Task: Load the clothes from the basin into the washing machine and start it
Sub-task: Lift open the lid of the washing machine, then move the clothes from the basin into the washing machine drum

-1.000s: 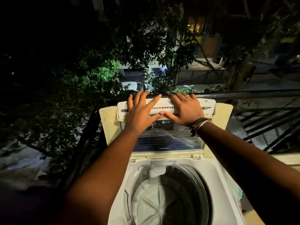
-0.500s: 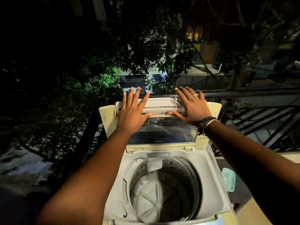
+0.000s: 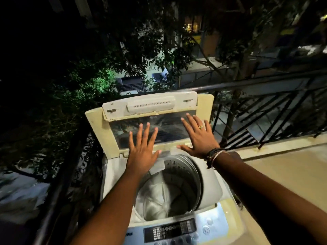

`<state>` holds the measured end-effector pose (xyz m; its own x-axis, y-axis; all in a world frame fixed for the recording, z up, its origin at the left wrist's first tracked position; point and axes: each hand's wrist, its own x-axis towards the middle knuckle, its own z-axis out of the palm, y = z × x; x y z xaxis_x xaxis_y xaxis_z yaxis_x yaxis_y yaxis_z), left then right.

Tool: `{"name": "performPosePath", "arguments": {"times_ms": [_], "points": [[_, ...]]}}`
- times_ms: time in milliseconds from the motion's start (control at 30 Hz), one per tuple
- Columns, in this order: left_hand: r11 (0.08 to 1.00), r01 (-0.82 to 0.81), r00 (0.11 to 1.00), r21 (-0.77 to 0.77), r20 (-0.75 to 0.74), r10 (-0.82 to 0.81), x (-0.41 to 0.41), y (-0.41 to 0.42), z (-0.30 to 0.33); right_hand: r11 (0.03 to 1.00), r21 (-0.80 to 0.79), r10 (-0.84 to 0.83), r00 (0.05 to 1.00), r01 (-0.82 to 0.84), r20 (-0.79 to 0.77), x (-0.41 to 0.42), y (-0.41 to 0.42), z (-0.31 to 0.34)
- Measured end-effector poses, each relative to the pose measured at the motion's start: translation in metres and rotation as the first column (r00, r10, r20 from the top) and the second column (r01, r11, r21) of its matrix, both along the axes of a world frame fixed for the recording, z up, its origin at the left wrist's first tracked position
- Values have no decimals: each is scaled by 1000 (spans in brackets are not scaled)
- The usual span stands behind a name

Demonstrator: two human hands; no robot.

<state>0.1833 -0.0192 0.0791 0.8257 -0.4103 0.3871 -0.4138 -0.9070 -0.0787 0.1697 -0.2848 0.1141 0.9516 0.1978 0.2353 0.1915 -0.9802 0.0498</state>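
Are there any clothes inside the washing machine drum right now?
No, the drum is bare under the raised lid, showing only its metal wall and floor.

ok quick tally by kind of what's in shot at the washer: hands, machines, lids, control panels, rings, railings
hands: 2, left hand and right hand, both with fingers spread
washing machines: 1
lids: 1, folded up
control panels: 1
rings: 1, on the right hand
railings: 1
total: 7

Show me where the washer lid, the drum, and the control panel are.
lid (image 3: 169,126), head view, on the clear window of the raised lid.
drum (image 3: 184,188), head view, on the inner metal wall.
control panel (image 3: 169,230), head view, on the dark display strip at the near edge.
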Motion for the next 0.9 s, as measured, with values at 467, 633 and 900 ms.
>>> {"name": "performPosePath", "arguments": {"times_ms": [467,633,900], "points": [[981,193,935,23,-307,-177,-94,-63,-103,851,231,-395,864,472,-312,-161,-34,-138],[921,389,865,8,-348,-363,-107,-121,-117,651,283,-585,703,705,-406,-259,-73,-171],[718,696,640,-7,-448,-624,-174,-244,-120,379,204,-758,430,902,-491,-403,-146,-191]]}}
